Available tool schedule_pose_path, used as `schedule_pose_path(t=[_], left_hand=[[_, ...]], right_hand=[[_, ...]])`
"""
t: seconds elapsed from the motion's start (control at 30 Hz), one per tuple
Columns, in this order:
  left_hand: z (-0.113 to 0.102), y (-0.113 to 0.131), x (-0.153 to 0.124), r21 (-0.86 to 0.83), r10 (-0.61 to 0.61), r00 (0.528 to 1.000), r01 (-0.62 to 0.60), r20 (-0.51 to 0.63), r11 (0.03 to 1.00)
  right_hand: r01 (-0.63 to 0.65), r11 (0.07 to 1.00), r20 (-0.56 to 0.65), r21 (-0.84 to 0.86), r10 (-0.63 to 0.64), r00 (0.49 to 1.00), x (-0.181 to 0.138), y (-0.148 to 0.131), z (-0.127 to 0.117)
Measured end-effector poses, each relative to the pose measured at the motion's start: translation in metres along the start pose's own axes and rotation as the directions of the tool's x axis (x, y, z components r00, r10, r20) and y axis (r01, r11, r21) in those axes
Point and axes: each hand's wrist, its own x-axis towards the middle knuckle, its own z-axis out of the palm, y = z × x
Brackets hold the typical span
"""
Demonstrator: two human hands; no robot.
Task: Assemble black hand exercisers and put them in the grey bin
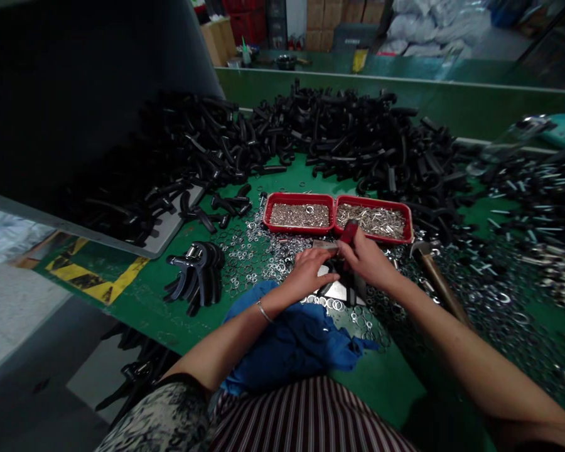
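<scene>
My left hand (308, 271) and my right hand (366, 258) meet over a small metal block (339, 290) on the green bench, amid scattered metal rings (252, 254). The right hand's fingers are closed round a tool with a red handle (349, 231). The left hand's fingers are curled, pinching a small part at the tool's tip that I cannot make out. Just beyond the hands sit two red trays, the left tray (265, 213) holding small silver parts and the right tray (408, 221) holding silver pins.
A large heap of black curved tubes (339, 135) covers the back of the bench. A stack of black parts (198, 274) lies left. A hammer (435, 276) lies right. A blue cloth (294, 342) lies by my lap. More pinned black parts (541, 213) lie far right.
</scene>
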Motion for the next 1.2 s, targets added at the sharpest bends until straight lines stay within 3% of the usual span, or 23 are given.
schedule_pose_path(t=[0.07,0.13,0.27,0.4,0.53,0.63,0.73,0.8,0.87,0.93,1.07,1.2], left_hand=[[-0.001,0.0,0.001,0.0,-0.015,1.0,0.015,0.016,1.0],[-0.002,0.0,0.002,-0.012,-0.017,0.999,0.017,0.029,1.0],[-0.003,-0.001,0.003,-0.047,0.003,1.0,-0.001,0.028,0.999],[-0.003,-0.002,0.001,-0.054,-0.003,1.0,0.003,0.013,0.999],[-0.003,0.0,0.0,-0.052,-0.009,1.0,0.009,0.008,0.999],[-0.003,0.003,0.0,-0.038,-0.015,1.0,0.016,0.009,0.999],[-0.004,0.004,0.001,-0.02,-0.003,1.0,0.003,0.005,1.0],[-0.004,0.004,0.001,-0.004,-0.003,1.0,0.003,0.003,1.0],[-0.004,0.005,0.002,0.01,-0.009,1.0,0.009,0.015,1.0],[-0.005,0.005,0.003,0.016,-0.006,0.999,0.006,0.032,1.0],[-0.005,0.004,0.002,-0.007,0.002,1.0,-0.001,0.03,1.0],[-0.004,0.003,0.0,-0.026,-0.011,1.0,0.011,0.019,1.0]], right_hand=[[-0.092,0.972,0.155,0.218,0.058,0.986,0.009,-0.001,-0.006],[-0.146,0.9,0.199,0.411,0.068,0.978,0.011,0.005,-0.009],[-0.038,0.803,-0.119,0.594,0.135,0.984,-0.007,0.028,-0.002],[-0.021,0.854,-0.231,0.52,0.164,0.959,-0.03,0.045,0.01],[-0.011,0.903,-0.29,0.43,0.15,0.945,-0.04,0.042,0.016],[-0.028,0.986,-0.374,0.166,0.09,0.923,-0.041,0.032,0.022],[-0.053,0.983,-0.384,-0.178,-0.02,0.923,-0.035,0.019,0.022],[-0.006,0.977,-0.336,-0.213,-0.067,0.94,-0.027,0.007,0.017],[0.06,0.992,-0.303,-0.107,-0.09,0.949,-0.019,-0.003,0.009],[0.104,0.987,-0.306,0.122,-0.062,0.95,-0.013,-0.008,0.003],[0.066,0.826,-0.268,0.56,0.105,0.958,-0.017,0.006,0.006],[-0.011,0.849,-0.286,0.528,0.19,0.939,-0.032,0.031,0.018]])
